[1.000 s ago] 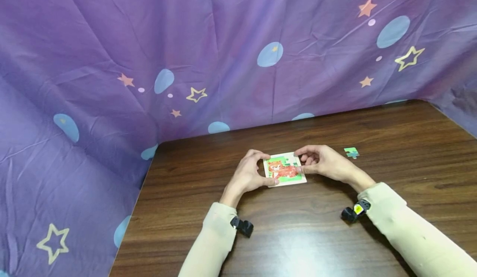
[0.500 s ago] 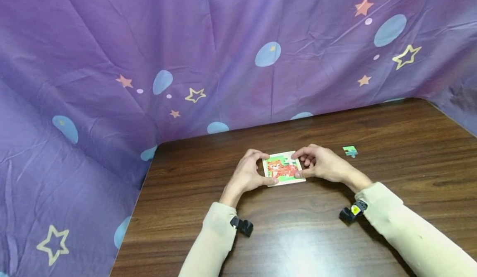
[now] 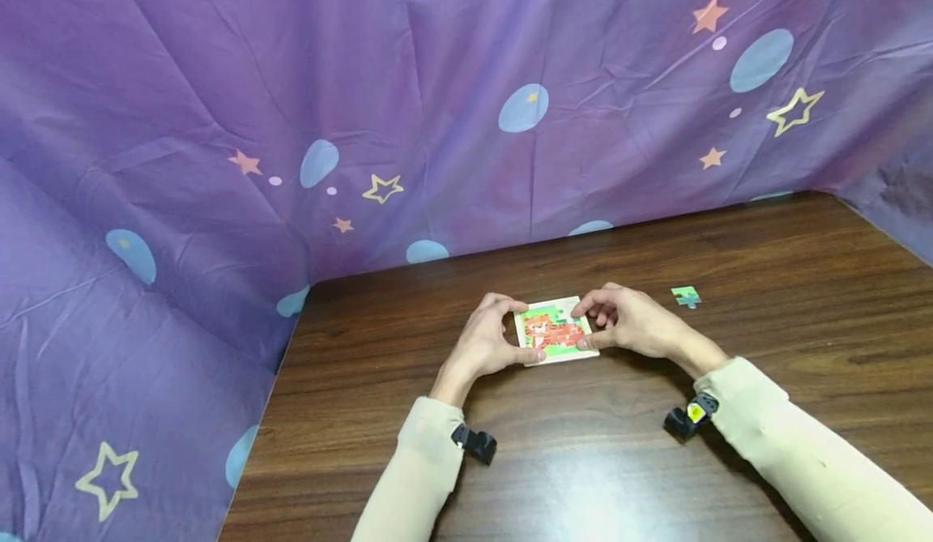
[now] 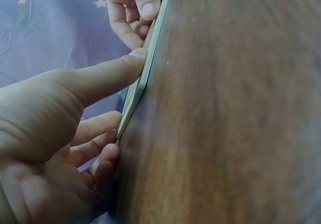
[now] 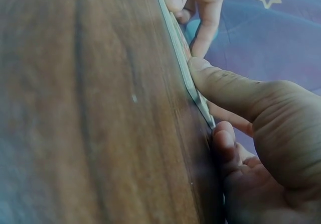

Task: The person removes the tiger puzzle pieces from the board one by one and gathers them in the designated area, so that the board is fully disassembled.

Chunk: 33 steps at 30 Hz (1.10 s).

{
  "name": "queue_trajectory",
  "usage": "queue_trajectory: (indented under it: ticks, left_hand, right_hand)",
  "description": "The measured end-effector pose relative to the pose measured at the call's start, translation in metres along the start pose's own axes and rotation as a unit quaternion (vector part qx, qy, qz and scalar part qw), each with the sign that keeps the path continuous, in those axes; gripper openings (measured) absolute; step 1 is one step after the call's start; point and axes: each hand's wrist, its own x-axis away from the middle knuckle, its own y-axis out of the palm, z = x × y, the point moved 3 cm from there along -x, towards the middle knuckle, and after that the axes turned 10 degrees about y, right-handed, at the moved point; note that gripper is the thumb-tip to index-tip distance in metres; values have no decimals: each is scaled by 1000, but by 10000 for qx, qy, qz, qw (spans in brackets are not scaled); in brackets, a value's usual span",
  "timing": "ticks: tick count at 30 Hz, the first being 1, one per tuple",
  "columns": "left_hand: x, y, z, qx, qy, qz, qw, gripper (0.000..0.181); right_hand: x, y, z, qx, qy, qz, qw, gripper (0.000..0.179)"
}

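A small square jigsaw puzzle (image 3: 555, 334) in a pale frame lies flat on the wooden table, showing an orange tiger on green. A white gap shows at its upper right. My left hand (image 3: 483, 338) grips the puzzle's left side, thumb on the near edge and a finger at the far corner. From the right, my right hand (image 3: 632, 321) holds it with the thumb on the lower right and the index finger over the gap's edge. Both thumbs (image 4: 113, 78) rest on top of the board in the wrist views. The other right fingers are curled beside the frame.
A loose green and blue puzzle piece (image 3: 686, 296) lies on the table to the right, beyond the right hand. The brown wooden table (image 3: 364, 412) meets a purple star-patterned cloth (image 3: 437, 121) at its back and left edges. Black wrist cameras (image 3: 474, 443) sit on both cuffs.
My right index finger has shifted inward from the frame's upper right corner toward the gap, and the right thumb has slid nearer the lower right corner. My left hand keeps its place.
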Motion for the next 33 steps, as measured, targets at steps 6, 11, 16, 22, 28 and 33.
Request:
queue_trajectory:
  ticks: [6,11,16,22,28,33]
  left_hand:
    - [-3,-2,0,65,301,83,9995,80]
    - [-8,-1,-7,89,826,244,9962,78]
    - [-11,4,-14,-39,1142,148,9933,69]
    - [-4,3,-6,-67,1157,-17,9933,65]
    - [-9,16,-13,-62,1198,-26,9928,65]
    - [-14,24,-15,-192,1139,236,9930,62]
  right_hand:
    - [-1,0,0,13,-50,22,10000,44]
    - [-4,0,-2,23,-91,21,10000,43]
    - [-5,2,-3,-42,-97,-40,9999,43]
    - [-3,4,-2,-44,-51,-95,9999,43]
    - [-2,4,-1,-116,-71,-108,9999,42]
    - [-1,3,0,-150,-139,-88,9998,42]
